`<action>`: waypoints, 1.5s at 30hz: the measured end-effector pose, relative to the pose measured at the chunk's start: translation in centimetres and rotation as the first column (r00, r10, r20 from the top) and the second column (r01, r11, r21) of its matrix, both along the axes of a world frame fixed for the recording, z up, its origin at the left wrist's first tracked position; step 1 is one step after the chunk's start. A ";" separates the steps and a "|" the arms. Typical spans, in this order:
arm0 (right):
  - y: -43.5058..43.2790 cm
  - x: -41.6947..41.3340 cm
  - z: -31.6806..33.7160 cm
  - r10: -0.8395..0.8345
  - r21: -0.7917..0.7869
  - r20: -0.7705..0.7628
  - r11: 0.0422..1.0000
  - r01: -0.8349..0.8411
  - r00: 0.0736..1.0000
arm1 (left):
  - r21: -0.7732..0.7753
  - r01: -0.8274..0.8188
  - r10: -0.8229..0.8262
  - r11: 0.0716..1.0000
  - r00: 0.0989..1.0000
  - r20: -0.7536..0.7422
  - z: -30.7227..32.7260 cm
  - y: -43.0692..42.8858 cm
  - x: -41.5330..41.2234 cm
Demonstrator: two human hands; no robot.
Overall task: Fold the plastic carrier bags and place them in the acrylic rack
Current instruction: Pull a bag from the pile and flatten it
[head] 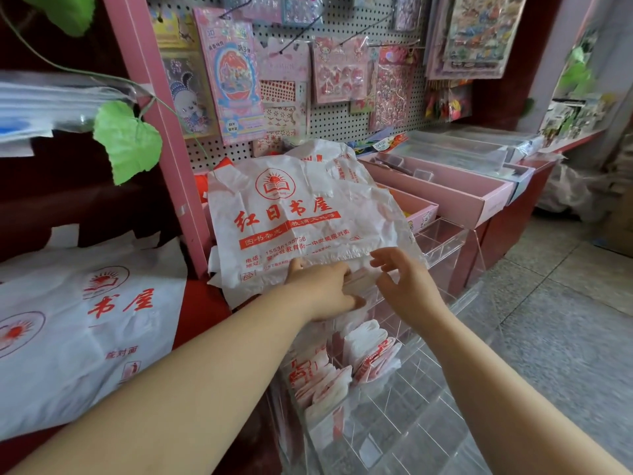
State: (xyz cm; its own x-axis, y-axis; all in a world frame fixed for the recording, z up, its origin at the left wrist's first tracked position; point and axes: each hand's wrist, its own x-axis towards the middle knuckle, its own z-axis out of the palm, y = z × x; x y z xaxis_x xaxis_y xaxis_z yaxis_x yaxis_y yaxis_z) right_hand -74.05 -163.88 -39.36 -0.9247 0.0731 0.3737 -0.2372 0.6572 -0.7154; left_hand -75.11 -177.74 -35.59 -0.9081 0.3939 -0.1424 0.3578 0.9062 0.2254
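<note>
A white plastic carrier bag (301,214) with red print lies spread flat on a pile of like bags, sloping up toward the pegboard. My left hand (322,289) grips the bag's near bottom edge, thumb on top. My right hand (404,279) hovers just right of it at the same edge, fingers spread and loosely bent, holding nothing. Below my hands stands the clear acrylic rack (428,423), with several folded bags (346,368) upright in its left compartments. Its right compartments look bare.
Another stack of the same printed bags (78,337) lies on the red shelf at the left. Pink trays (455,193) and clear boxes line the counter to the right. A pegboard with sticker packs (308,73) rises behind. Tiled floor (565,320) lies at the right.
</note>
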 end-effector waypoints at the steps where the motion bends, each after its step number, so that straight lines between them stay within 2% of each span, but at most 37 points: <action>1: -0.1 0.3 0.1 -0.018 0.011 -0.012 1.000 0.019 1.000 | 0.057 -0.012 0.015 0.998 0.999 -0.040 0.2 -0.4 0.5; 6: -1.7 2.7 1.0 -0.015 0.034 -0.106 0.999 0.019 0.994 | 0.404 0.005 0.130 0.915 0.944 -0.305 0.6 -5.2 5.3; 8: -3.6 4.0 1.6 0.036 0.054 -0.165 0.998 -0.027 0.986 | 0.506 -0.008 0.185 0.863 0.936 -0.301 -0.1 -8.4 8.0; 12: -9.6 6.1 2.2 0.180 0.135 -0.293 0.980 -0.145 0.939 | 0.563 -0.119 0.325 0.818 0.903 -0.281 -1.7 -15.8 12.9; 14: -13.5 6.8 2.1 0.283 0.183 -0.286 0.954 -0.238 0.916 | 0.506 -0.164 0.388 0.847 0.841 -0.376 -2.7 -19.9 14.9; 16: -17.5 7.3 1.7 0.404 0.259 -0.235 0.902 -0.344 0.884 | 0.439 -0.289 0.485 0.851 0.755 -0.442 -3.6 -24.0 16.8; 18: -21.3 7.8 1.5 0.510 0.344 -0.134 0.828 -0.443 0.849 | 0.366 -0.477 0.599 0.799 0.687 -0.412 -4.4 -27.6 18.3; 21: -25.7 8.0 0.4 0.608 0.411 -0.006 0.725 -0.552 0.794 | 0.075 -0.662 0.647 0.746 0.695 -0.314 -4.8 -31.6 19.8; 22: -26.8 8.1 -0.1 0.615 0.436 0.024 0.703 -0.562 0.788 | 0.033 -0.692 0.674 0.721 0.690 -0.264 -5.0 -32.6 20.2; 25: -29.0 8.1 -1.5 0.605 0.501 0.032 0.679 -0.537 0.795 | -0.007 -0.660 0.651 0.751 0.742 -0.161 -4.3 -34.0 20.8; 27: -29.5 8.1 -2.1 0.606 0.504 0.025 0.679 -0.534 0.795 | -0.029 -0.631 0.622 0.775 0.769 -0.147 -4.1 -34.8 21.0; 32: -29.4 7.6 -2.2 0.572 0.573 -0.028 0.681 -0.456 0.820 | 0.101 -0.529 0.539 0.842 0.823 -0.181 -4.1 -36.6 22.2; 36: -29.7 7.5 -2.4 0.632 0.598 -0.157 0.672 -0.436 0.759 | 0.257 -0.428 0.484 0.867 0.845 -0.225 -4.7 -37.6 23.4; 38: -29.9 7.6 -2.5 0.650 0.604 -0.181 0.666 -0.438 0.738 | 0.228 -0.379 0.429 0.897 0.871 -0.239 -4.8 -37.8 24.0; 40: -30.0 7.7 -2.6 0.644 0.608 -0.195 0.671 -0.424 0.739 | 0.226 -0.306 0.373 0.925 0.844 -0.385 -5.1 -37.4 24.4; 43: -30.0 7.8 -2.7 0.629 0.586 -0.227 0.698 -0.411 0.744 | 0.282 -0.251 0.361 0.926 0.804 -0.472 -5.9 -36.8 24.6; 45: -29.9 8.0 -2.8 0.634 0.567 -0.226 0.703 -0.430 0.740 | 0.289 -0.310 0.418 0.906 0.771 -0.481 -6.4 -37.1 24.7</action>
